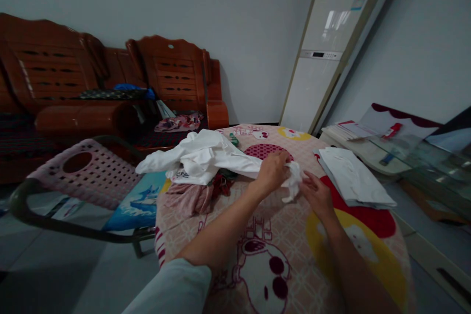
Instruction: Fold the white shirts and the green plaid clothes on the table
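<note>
A crumpled white long-sleeved top [206, 149] with dark print near its lower edge lies across the round table. One sleeve stretches to the right toward me. My left hand [274, 171] grips this sleeve from above, close to its end. At the bunched sleeve end, my right hand [318, 196] pinches the outer edge of the fabric; its fingertips are partly hidden by the cloth. Under the top's left part sits a dusty-pink cloth [189, 199], with a dark red piece [221, 185] beside it. A folded white garment [355, 176] rests flat to the right.
A patterned cloth [294, 265] covers the table [401, 274]. Left of it stands a pink woven chair [86, 174] with a blue cushion [138, 201]. Wooden seats [176, 73] line the wall. A tall white cabinet unit [316, 68] and a glass shelf [423, 157] are on the right.
</note>
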{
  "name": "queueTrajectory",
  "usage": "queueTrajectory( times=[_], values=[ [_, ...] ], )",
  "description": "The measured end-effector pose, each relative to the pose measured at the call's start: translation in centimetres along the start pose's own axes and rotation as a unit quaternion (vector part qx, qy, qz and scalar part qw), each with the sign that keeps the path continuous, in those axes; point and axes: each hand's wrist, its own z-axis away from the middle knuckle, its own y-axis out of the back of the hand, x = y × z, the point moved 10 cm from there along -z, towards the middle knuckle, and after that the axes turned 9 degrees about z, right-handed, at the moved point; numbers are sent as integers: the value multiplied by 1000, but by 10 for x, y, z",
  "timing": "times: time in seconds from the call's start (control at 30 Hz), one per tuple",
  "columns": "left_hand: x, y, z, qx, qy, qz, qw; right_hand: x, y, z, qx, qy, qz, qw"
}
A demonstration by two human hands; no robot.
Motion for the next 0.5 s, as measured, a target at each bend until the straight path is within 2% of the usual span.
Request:
queueTrajectory(
  times=[0.1,0.2,0.3,0.4,0.5],
  values=[
    [13,-25,7,-41,-20,33,998,-28,-23,10,-13,26,15,999],
    [22,-39,12,-69,-38,47,996,-26,-25,11,-14,16,18,1000],
    [27,-39,12,-78,-53,61,994,-3,3,5,65,-21,4,998],
    [22,-26,7,-77,-35,60,995,29,38,3,175,-74,-15,982],
    [6,-19,4,-137,21,14,990,56,60,5,252,-107,-90,957]
  ],
)
